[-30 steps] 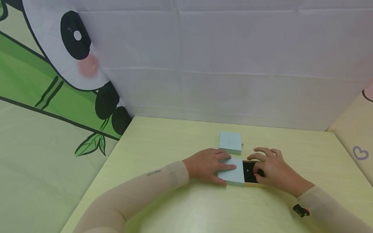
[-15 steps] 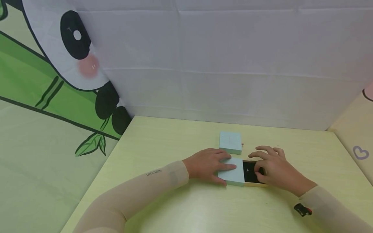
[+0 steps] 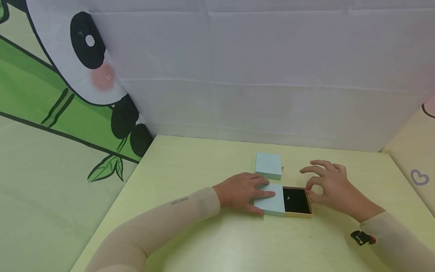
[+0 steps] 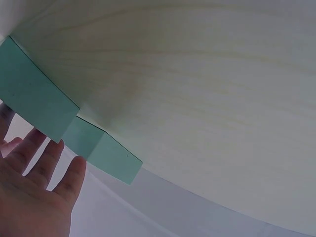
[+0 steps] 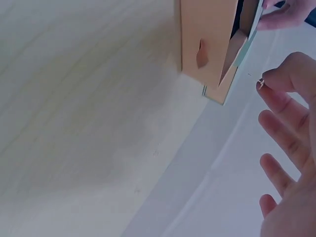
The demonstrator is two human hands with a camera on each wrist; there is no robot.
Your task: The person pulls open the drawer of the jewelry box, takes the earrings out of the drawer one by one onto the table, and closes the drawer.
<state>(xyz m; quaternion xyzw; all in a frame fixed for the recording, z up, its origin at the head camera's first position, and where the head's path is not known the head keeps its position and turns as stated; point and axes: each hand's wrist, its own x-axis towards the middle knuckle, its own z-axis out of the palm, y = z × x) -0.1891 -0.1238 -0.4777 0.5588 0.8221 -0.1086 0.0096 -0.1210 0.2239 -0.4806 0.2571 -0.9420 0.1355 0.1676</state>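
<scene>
A small drawer-style box lies on the table, its light blue sleeve (image 3: 268,207) under my left hand (image 3: 239,192), whose spread fingers rest on top. From the sleeve's right side a tan drawer (image 3: 298,215) sticks out, with a black pad (image 3: 300,202) inside that bears a small white star-like mark. By the drawer's right end, my right hand (image 3: 327,187) has thumb and forefinger together, other fingers spread. The right wrist view shows a tiny shiny metallic piece (image 5: 261,83) pinched at those fingertips; its kind is too small to tell. A ribbon tab (image 5: 201,55) hangs on the drawer's end.
A second light blue box (image 3: 268,165), closed, lies just behind the first, with a small tab (image 3: 282,168) at its right side. A pale cloth (image 3: 272,87) hangs behind the table (image 3: 190,162), and a printed panda cloth (image 3: 68,98) hangs at the left.
My right hand has lifted away from over the black pad and moved right and back, uncovering the pad and the drawer's end. The left hand and both boxes stay put.
</scene>
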